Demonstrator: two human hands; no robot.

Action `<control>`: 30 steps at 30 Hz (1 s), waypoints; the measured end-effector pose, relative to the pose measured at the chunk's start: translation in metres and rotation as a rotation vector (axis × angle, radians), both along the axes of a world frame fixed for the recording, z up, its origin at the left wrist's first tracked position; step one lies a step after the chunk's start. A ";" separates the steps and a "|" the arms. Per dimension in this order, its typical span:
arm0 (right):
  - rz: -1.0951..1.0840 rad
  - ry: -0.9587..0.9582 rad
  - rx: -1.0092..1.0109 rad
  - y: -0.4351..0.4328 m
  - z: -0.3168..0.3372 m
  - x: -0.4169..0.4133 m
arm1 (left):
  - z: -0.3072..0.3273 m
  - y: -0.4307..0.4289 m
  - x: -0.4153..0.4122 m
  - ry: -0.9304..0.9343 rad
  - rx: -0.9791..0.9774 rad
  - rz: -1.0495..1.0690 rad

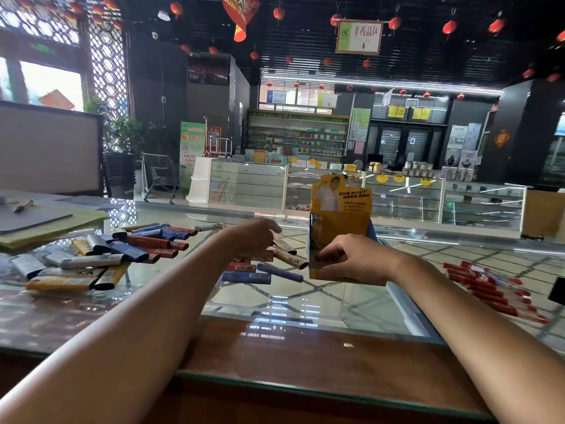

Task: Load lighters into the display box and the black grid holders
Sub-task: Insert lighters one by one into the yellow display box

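A yellow cardboard display box [339,228] stands upright on the glass counter, right of centre. My right hand [351,260] grips its lower front. My left hand [255,237] reaches over loose lighters just left of the box, fingers curled down on a tan lighter [287,254]; whether it holds it I cannot tell. A pile of lighters [101,258] in blue, red, silver and yellow lies at the left. A row of red lighters [492,292] lies at the right. No black grid holder shows clearly.
The glass counter [305,304] has a wooden front band [305,353]. Grey and yellow sheets [46,224] lie at the far left. A dark object [558,290] sits at the right edge. Shop showcases and shelves stand beyond.
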State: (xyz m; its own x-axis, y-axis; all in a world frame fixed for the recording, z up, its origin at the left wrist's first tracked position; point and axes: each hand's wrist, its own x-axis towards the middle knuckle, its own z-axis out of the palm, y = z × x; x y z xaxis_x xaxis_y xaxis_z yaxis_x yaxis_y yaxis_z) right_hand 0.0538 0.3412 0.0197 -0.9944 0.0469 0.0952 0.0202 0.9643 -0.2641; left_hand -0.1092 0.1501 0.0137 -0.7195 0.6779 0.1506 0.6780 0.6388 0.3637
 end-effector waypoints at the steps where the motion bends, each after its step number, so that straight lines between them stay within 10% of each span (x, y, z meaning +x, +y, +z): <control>1: -0.005 -0.001 -0.003 -0.001 0.000 0.000 | 0.003 -0.004 -0.003 0.007 0.018 -0.005; 30: -0.004 0.015 -0.011 0.003 -0.004 -0.003 | 0.015 -0.025 0.002 -0.042 -0.318 -0.048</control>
State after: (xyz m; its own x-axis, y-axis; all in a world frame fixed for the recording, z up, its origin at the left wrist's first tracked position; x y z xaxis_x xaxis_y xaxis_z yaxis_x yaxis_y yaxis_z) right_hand 0.0512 0.3443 0.0159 -0.9926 0.0516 0.1098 0.0195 0.9612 -0.2752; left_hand -0.1072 0.1249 0.0292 -0.6868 0.7195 -0.1034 0.6986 0.6926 0.1796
